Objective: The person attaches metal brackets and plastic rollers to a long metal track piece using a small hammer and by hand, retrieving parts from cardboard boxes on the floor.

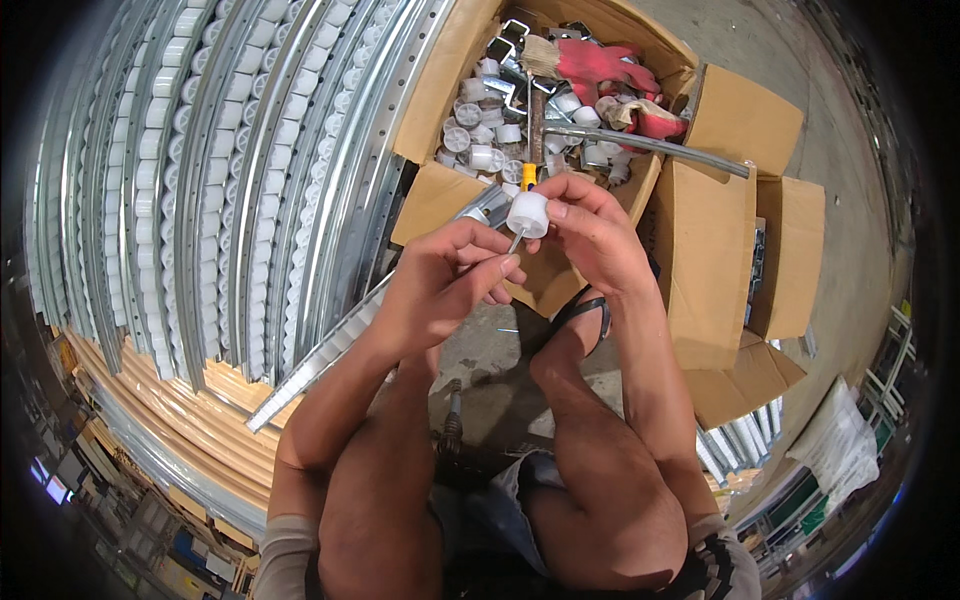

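Note:
Between the fingers of my right hand (600, 240) is a white plastic roller (528, 216), gripped at its side and top. My left hand (445, 285) pinches a thin metal pin (517, 241), whose upper end meets the underside of the roller. How deep the pin sits inside cannot be seen. Just behind the hands, a metal rail (330, 365) fitted with white rollers slants from the lower left up toward the carton, partly hidden by my left arm. Both hands are held above the gap between my knees.
An open carton (425, 90) ahead holds white rollers (456, 138), metal brackets, red-and-cream gloves (600, 68) and a hammer-like tool with a long metal handle (650, 143). Roller rails (215, 180) are stacked at left over brown lengths (180, 410). More cartons (710, 260) stand right.

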The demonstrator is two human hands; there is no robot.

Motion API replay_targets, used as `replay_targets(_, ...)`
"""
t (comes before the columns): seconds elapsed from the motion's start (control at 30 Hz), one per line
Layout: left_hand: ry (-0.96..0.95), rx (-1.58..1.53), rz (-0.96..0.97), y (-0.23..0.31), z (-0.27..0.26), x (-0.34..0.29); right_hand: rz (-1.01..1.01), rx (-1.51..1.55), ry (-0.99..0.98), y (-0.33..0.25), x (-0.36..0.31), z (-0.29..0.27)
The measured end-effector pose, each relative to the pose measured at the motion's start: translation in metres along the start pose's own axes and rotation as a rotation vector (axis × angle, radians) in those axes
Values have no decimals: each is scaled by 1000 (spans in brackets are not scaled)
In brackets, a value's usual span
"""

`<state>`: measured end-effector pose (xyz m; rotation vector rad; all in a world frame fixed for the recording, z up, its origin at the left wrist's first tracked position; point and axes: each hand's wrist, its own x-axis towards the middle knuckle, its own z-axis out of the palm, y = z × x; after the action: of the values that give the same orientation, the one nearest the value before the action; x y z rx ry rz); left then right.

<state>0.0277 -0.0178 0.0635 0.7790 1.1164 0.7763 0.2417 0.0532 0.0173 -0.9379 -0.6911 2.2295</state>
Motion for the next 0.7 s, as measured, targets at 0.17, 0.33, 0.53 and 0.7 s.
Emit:
replay_targets(0.17, 28, -36, 12, 0, 2, 0, -2, -29, -10, 0, 0, 9)
replay_targets(0.33, 26, -16, 2, -4, -1, 0, -16, -23, -8, 1, 1, 8)
replay_targets(0.53, 28, -3, -4, -6, -3, 0, -29, 10, -22, 4, 3, 5)
replay_targets(0.7, 31, -17, -12, -7, -3, 0, -31, -78, -22, -1, 1, 9)
